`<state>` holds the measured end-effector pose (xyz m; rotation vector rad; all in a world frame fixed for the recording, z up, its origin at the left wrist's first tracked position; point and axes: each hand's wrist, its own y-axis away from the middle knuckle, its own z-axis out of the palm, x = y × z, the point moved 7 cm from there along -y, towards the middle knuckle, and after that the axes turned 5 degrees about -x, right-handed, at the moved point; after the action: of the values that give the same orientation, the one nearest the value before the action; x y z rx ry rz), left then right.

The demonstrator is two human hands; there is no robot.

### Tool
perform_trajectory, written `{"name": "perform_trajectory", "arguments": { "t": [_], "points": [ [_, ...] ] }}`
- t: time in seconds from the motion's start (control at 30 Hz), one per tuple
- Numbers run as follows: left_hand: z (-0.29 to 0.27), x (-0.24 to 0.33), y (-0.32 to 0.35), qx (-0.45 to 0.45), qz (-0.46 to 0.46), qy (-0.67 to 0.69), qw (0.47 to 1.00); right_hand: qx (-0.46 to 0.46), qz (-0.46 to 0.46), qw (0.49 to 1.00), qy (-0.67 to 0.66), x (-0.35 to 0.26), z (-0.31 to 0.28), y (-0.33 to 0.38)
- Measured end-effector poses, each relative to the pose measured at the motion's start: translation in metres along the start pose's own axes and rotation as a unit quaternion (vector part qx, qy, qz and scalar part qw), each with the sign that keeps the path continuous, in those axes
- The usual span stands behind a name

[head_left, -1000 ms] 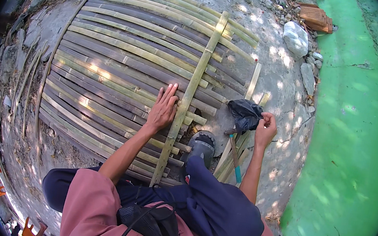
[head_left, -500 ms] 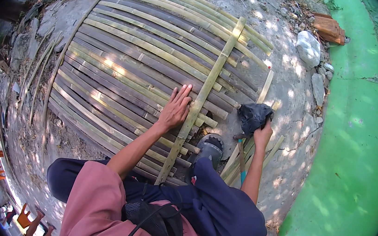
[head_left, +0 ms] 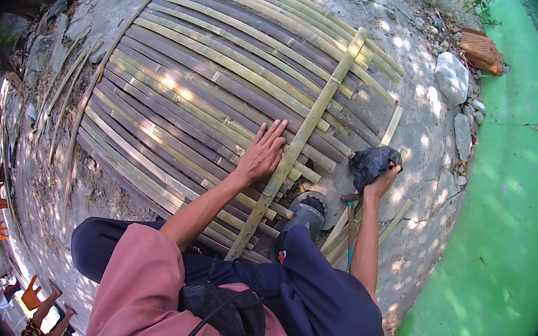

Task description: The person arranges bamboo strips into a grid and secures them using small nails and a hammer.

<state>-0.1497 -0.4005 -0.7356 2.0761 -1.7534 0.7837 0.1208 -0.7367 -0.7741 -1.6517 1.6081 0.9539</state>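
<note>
My left hand (head_left: 262,156) lies open on a panel of split bamboo slats (head_left: 222,109), fingers stretched out just left of a pale bamboo crosspiece (head_left: 307,122). The crosspiece runs over the slats near their right ends. At the panel's right side, my right hand (head_left: 383,182) is closed on a crumpled black plastic bag (head_left: 367,164). The bag's contents are hidden. Just below the bag lies a hammer (head_left: 350,227) with a teal and brown handle, beside several loose bamboo strips (head_left: 395,221). My shoe (head_left: 308,210) rests beside the slat ends.
A long thin bamboo piece (head_left: 115,51) crosses the panel's far left end. White rock (head_left: 452,77), rubble and an orange-brown block (head_left: 481,51) border a green-painted surface (head_left: 507,228) on the right. Orange chairs (head_left: 31,293) and other people appear at the lower left.
The whole scene has shifted slightly to the right in the picture. My right hand's fingers sit a little higher along the bag's right side. The left hand stays flat on the slats.
</note>
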Motion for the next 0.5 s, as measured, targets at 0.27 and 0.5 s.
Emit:
{"name": "perform_trajectory", "arguments": {
  "t": [0.27, 0.5],
  "points": [
    [-0.002, -0.006, 0.007, 0.001, -0.006, -0.006, 1.0, -0.019, 0.151, 0.965, -0.212, 0.006, 0.025, 0.028],
    [-0.002, -0.005, 0.006, -0.001, -0.006, -0.004, 1.0, -0.027, -0.083, 0.945, 0.314, -0.017, 0.031, 0.016]
  ]
}}
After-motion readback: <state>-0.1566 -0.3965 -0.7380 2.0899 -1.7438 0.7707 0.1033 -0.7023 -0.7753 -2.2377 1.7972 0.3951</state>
